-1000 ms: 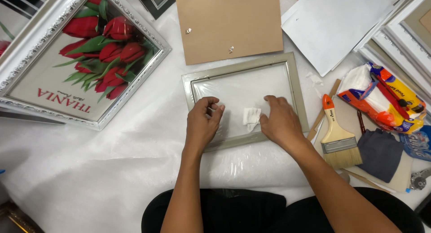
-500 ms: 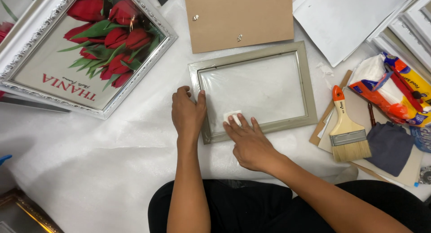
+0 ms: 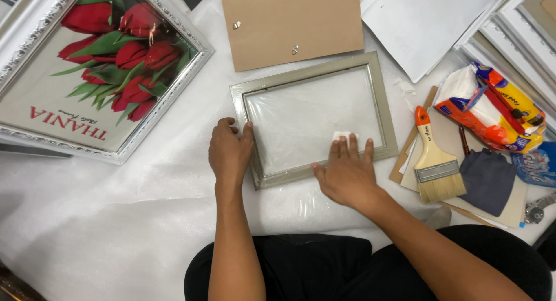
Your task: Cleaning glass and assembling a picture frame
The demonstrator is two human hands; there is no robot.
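A small silver-grey picture frame (image 3: 379, 104) with a glass pane lies flat on a white sheet in front of me. My left hand (image 3: 230, 152) rests on the frame's left edge, fingers together, holding it down. My right hand (image 3: 347, 172) lies flat over the frame's lower right part and presses a small white cloth (image 3: 340, 136) against the glass under its fingertips.
A brown backing board (image 3: 289, 23) lies just beyond the frame. A large white frame with a red tulip picture (image 3: 98, 63) sits at the left. At the right are a paintbrush (image 3: 431, 156), a pack of tissues (image 3: 492, 107), a dark cloth (image 3: 486, 179) and stacked white frames (image 3: 521, 28).
My right hand has slid the white cloth rightwards and down along the glass. My left hand has moved off the glass onto the frame's left edge.
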